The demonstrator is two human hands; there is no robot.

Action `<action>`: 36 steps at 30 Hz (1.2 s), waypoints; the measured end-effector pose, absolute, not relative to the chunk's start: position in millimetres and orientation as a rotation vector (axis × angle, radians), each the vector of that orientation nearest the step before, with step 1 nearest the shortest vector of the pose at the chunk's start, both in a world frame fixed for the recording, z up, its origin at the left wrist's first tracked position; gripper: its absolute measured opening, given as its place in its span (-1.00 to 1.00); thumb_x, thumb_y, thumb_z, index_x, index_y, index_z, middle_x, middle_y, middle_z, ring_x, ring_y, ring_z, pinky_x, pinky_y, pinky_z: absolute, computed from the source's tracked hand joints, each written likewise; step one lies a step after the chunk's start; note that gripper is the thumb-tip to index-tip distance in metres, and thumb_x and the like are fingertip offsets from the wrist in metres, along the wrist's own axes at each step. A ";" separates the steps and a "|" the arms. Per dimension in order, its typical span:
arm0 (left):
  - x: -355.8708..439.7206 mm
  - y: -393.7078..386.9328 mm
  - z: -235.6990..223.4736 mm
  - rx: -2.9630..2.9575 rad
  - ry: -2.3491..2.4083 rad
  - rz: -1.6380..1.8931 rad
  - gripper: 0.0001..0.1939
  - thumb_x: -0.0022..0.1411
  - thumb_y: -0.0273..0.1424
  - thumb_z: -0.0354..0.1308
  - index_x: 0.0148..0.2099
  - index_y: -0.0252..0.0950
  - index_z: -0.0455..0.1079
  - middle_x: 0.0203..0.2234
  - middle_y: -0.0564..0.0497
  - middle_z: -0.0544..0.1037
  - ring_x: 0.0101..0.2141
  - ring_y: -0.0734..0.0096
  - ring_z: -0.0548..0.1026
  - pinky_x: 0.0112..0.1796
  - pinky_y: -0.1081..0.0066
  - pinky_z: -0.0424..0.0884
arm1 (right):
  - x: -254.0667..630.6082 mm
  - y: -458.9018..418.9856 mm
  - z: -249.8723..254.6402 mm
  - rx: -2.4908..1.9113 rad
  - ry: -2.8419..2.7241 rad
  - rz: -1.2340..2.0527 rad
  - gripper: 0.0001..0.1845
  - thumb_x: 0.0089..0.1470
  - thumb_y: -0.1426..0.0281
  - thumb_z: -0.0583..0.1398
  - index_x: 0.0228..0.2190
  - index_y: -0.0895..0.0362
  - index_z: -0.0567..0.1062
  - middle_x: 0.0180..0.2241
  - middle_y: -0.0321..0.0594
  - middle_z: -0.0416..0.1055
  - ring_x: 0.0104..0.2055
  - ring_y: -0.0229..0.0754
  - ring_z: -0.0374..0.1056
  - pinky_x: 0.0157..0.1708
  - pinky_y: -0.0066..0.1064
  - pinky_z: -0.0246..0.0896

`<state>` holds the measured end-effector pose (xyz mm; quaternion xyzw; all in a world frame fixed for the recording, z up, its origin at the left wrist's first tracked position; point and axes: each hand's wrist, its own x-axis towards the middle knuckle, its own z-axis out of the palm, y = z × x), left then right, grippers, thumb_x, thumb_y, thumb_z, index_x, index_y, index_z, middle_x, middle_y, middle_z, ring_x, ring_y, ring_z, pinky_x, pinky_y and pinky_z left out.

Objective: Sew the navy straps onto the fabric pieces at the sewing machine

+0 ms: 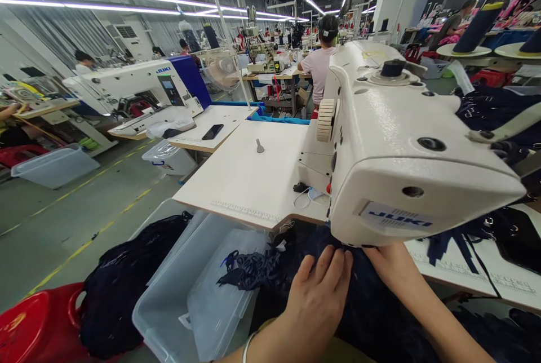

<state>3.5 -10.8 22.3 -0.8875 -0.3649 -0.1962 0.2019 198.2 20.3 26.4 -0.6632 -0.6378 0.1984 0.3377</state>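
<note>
Dark navy fabric (pixel 363 306) hangs over my lap and runs up beneath the head of a white JUKI sewing machine (pixel 393 182). My left hand (pixel 319 290) bears a light bracelet at the wrist; its fingers are bent and close together, gripping the fabric just left of the machine head. On the other side, my right hand (pixel 384 264) reaches under the machine head, which hides its fingertips. The needle area is hidden too. A bunch of thin navy straps (pixel 249 270) trails off to the left over a clear plastic bin.
The clear plastic bin (pixel 169 295) stands at left, beside a red stool (pixel 34 323) and a navy fabric pile (pixel 127 278). A white worktable (pixel 240 182) extends ahead. A phone (pixel 212 132) lies on the farther table. Another person (pixel 321 64) sits ahead.
</note>
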 end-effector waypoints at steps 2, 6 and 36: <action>3.7 -11.4 21.7 -2.490 -1.028 -0.550 -0.62 0.39 -0.42 -0.06 0.20 -0.26 0.30 0.07 0.01 0.41 0.09 0.35 0.27 0.00 0.35 0.17 | 198.1 20.6 25.1 -1.729 -1.662 0.527 -0.67 0.07 0.23 0.01 -0.29 0.05 0.52 -0.32 -0.05 0.59 -0.23 0.13 0.50 -0.36 -0.24 0.34; 4.0 -11.8 22.6 -2.497 -1.028 -0.586 -0.63 0.42 -0.43 -0.12 0.19 -0.26 0.31 0.08 0.04 0.41 0.09 0.38 0.27 0.00 0.35 0.16 | 197.8 20.6 24.7 -1.728 -1.647 0.524 -0.60 0.06 0.23 0.00 -0.19 0.11 0.51 -0.14 0.02 0.55 -0.05 0.16 0.44 -0.25 -0.20 0.36; 1.2 -7.2 26.1 -2.528 -0.983 -0.543 -0.63 0.42 -0.42 -0.11 0.20 -0.26 0.30 0.09 -0.01 0.41 0.07 0.34 0.32 -0.01 0.39 0.18 | 202.8 22.0 16.6 -1.662 -1.756 0.426 -0.61 0.15 0.25 0.01 -0.13 0.15 0.50 -0.06 0.07 0.49 0.08 0.16 0.35 -0.08 -0.15 0.36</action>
